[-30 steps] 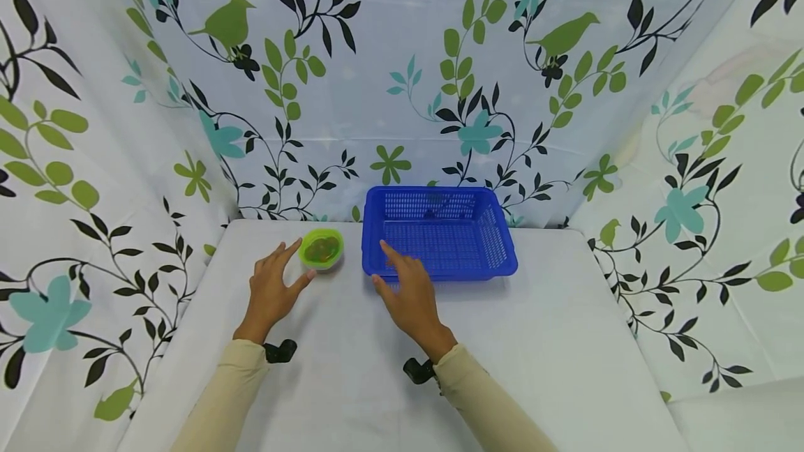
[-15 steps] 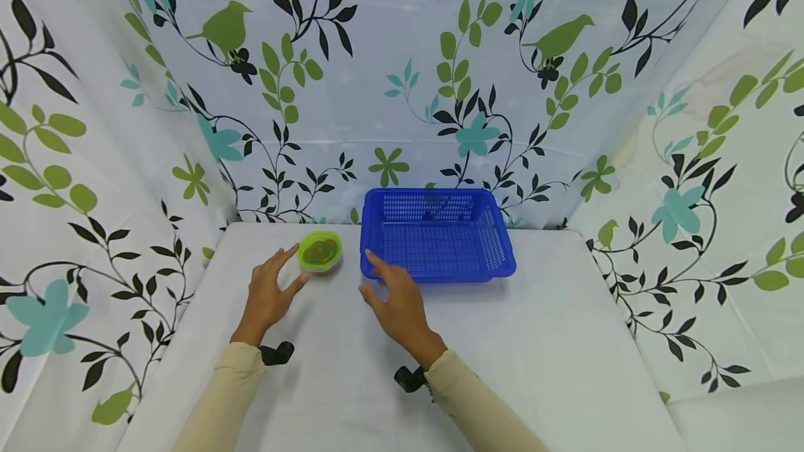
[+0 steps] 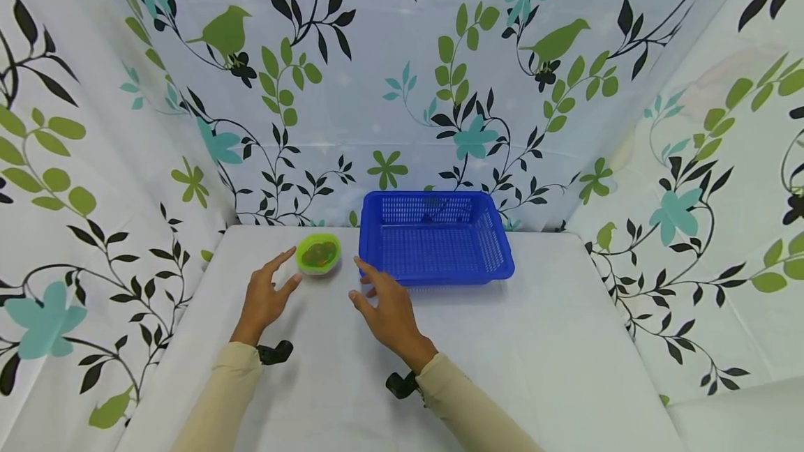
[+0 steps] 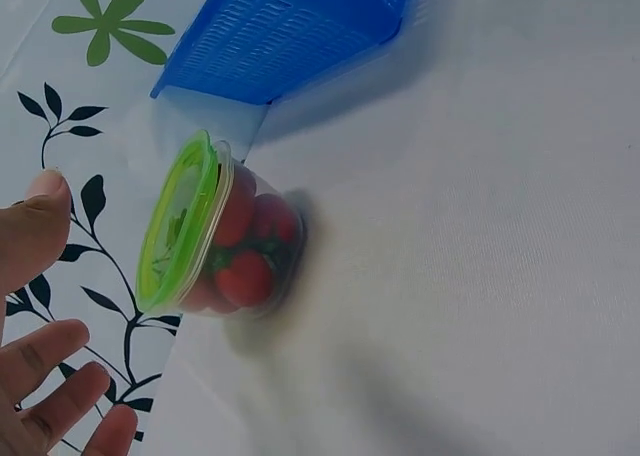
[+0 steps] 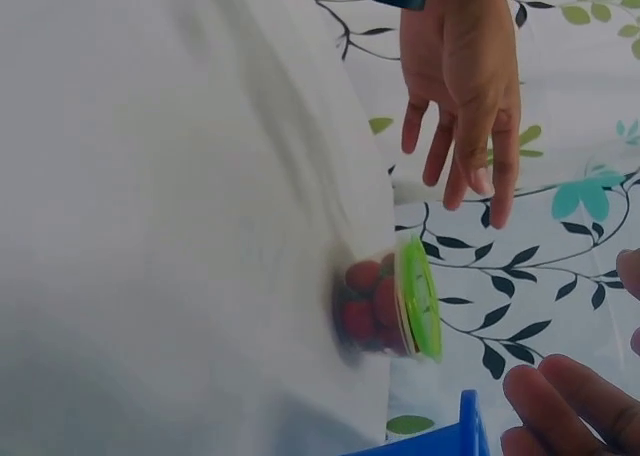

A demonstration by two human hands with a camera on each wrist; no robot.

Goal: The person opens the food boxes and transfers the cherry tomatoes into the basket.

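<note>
A small clear container (image 4: 250, 251) with a bright green lid (image 3: 318, 253) stands on the white table, holding several red, tomato-like fruits with green stems. My left hand (image 3: 264, 298) hovers just left of it, fingers spread, fingertips close to the lid's edge in the head view. To the right, my right hand (image 3: 388, 312) is held over the table with fingers apart and thumb out, overlapping the near left corner of a blue plastic basket (image 3: 436, 276). Neither hand holds anything. The right wrist view shows the left hand (image 5: 465, 86) hanging relaxed beside the container.
The blue basket with perforated walls sits at the back of the white table (image 3: 565, 340), right of the container. Behind and on both sides hang white curtains (image 3: 377, 89) printed with leaves, birds and flowers. A small black camera (image 3: 402, 386) is on each wrist.
My right hand has moved left, away from the basket's inside and toward the green-lidded container. The left hand stays nearly in place. The container and basket have not been moved.
</note>
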